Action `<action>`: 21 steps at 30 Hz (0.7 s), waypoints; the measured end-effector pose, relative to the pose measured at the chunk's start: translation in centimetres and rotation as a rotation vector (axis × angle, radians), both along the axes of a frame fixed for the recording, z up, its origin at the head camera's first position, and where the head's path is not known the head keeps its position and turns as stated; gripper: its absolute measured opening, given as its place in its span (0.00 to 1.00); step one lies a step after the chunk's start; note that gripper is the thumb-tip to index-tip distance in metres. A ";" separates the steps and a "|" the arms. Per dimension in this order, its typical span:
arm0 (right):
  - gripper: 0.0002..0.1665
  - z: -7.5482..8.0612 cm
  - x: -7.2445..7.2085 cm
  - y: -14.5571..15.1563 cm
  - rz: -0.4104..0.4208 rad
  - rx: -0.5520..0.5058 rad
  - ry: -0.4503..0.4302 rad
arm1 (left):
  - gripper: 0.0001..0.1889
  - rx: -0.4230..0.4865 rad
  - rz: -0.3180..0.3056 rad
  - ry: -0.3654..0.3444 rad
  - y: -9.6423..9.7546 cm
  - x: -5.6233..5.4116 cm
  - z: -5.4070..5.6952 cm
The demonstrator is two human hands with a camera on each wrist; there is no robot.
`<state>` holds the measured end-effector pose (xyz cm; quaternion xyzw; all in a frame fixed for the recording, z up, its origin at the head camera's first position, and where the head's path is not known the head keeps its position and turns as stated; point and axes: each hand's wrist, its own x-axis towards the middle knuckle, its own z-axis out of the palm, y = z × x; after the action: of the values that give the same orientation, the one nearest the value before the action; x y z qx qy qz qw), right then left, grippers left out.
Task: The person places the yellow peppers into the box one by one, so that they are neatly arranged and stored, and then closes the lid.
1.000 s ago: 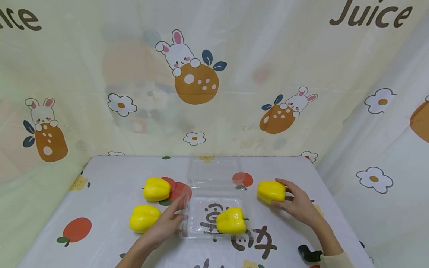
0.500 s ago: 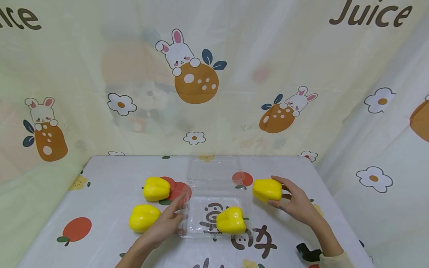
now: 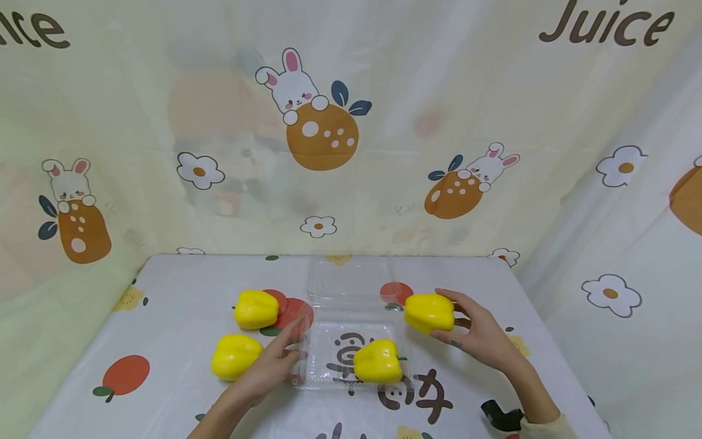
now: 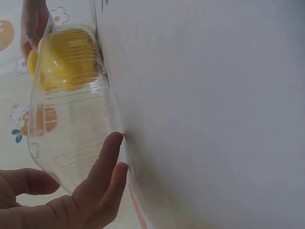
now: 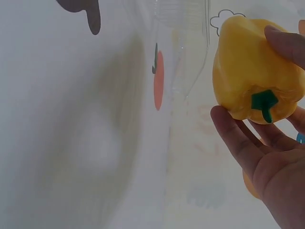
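Note:
A yellow bell pepper (image 3: 429,312) is held by my right hand (image 3: 482,335), just right of the clear plastic clamshell box (image 3: 323,366). In the right wrist view, thumb and fingers grip this pepper (image 5: 255,71) around its sides, its green stem facing the camera. Another yellow bell pepper (image 3: 378,362) lies in the right front part of the box's base. My left hand (image 3: 269,366) is at the box's left side. In the left wrist view, its fairly straight fingers (image 4: 102,167) touch the lower wall while the thumb is near the rim.
Two more yellow bell peppers (image 3: 256,310) lie on the table left of the box, one beside my left forearm. The open lid (image 3: 351,280) lies back behind the base. A black object (image 3: 501,416) is by the right sleeve. Printed curtains hang behind the table (image 3: 181,292).
My right hand has moved left with the bell pepper, closer to the box. The left hand, the box and the other peppers have stayed in place.

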<state>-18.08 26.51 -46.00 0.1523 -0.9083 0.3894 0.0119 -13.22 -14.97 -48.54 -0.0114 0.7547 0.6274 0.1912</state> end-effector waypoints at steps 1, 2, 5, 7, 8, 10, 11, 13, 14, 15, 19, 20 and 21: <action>0.49 0.0 0.0 -0.1 0.001 0.002 0.000 | 0.39 0.002 -0.001 0.000 0.0 0.0 0.0; 0.49 0.0 0.0 -0.2 0.004 -0.001 -0.001 | 0.39 0.002 -0.001 0.000 0.0 0.0 0.0; 0.49 0.1 0.1 -0.4 0.010 -0.010 -0.003 | 0.39 0.000 0.002 -0.002 0.0 0.0 0.0; 0.49 0.0 0.1 -0.5 0.015 -0.013 -0.004 | 0.39 -0.005 0.005 -0.004 0.0 0.0 0.0; 0.48 0.0 0.1 -0.6 0.018 -0.015 -0.005 | 0.40 -0.007 0.006 -0.005 0.1 0.1 0.0; 0.48 -0.1 0.1 -0.7 0.025 -0.018 -0.003 | 0.40 -0.008 0.008 -0.007 0.1 0.1 0.0; 0.48 -0.1 0.1 -0.7 0.029 -0.019 -0.001 | 0.40 -0.006 0.008 -0.007 0.1 0.1 0.1; 0.48 -0.1 0.1 -0.8 0.038 -0.024 0.005 | 0.40 -0.004 0.008 -0.008 0.1 0.1 0.2; 0.47 -0.1 0.1 -0.8 0.043 -0.028 0.008 | 0.40 -0.002 0.007 -0.008 0.1 0.1 0.2; 0.47 0.0 0.1 -0.9 0.048 -0.034 0.009 | 0.40 -0.001 0.007 -0.008 0.1 0.2 0.3; 0.47 0.0 0.1 -1.2 0.054 -0.043 0.012 | 0.40 -0.008 0.010 -0.007 0.1 0.2 0.5; 0.47 -0.1 0.0 -1.3 0.057 -0.043 0.014 | 0.40 -0.009 0.011 -0.007 0.2 0.2 0.5; 0.47 -0.2 0.0 -1.4 0.057 -0.042 0.014 | 0.40 -0.011 0.012 -0.006 0.2 0.2 0.4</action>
<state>-18.08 25.13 -46.15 0.1805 -0.8952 0.4073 0.0101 -13.03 -14.81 -48.09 -0.0189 0.7573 0.6245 0.1898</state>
